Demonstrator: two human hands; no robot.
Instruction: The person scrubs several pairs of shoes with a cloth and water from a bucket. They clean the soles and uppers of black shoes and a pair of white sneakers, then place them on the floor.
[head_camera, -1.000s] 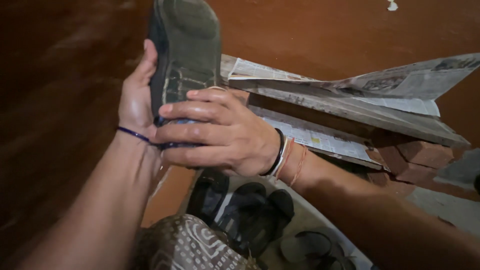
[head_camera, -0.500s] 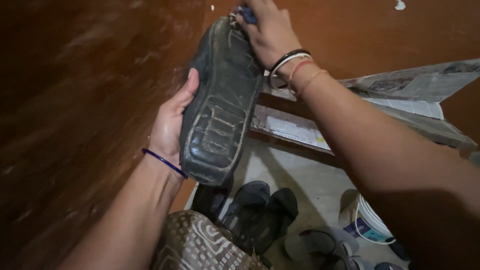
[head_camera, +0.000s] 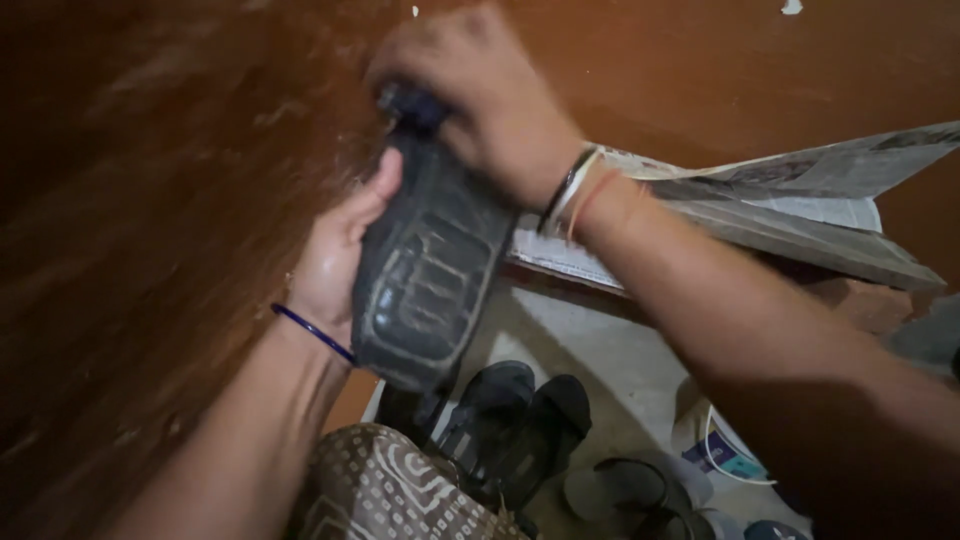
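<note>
My left hand (head_camera: 335, 255) grips a dark shoe (head_camera: 430, 270) by its side, sole turned up toward me, heel end low. A thin blue band circles that wrist. My right hand (head_camera: 480, 90), blurred by motion, presses a small dark blue thing (head_camera: 410, 105) against the toe end of the sole. What that blue thing is cannot be made out. Bangles and threads sit on my right wrist.
Newspaper-lined shelves (head_camera: 780, 215) on bricks stand at the right against a brown wall (head_camera: 150, 200). Dark sandals (head_camera: 520, 420) and slippers (head_camera: 625, 490) lie on the floor below, with a white bucket (head_camera: 720, 450) partly behind my right arm. Patterned cloth (head_camera: 380, 490) covers my knee.
My right hand slid from the shoe's heel up to its toe, then moved back down a little along the sole. The shoe tilted and dropped lower in my left hand.
</note>
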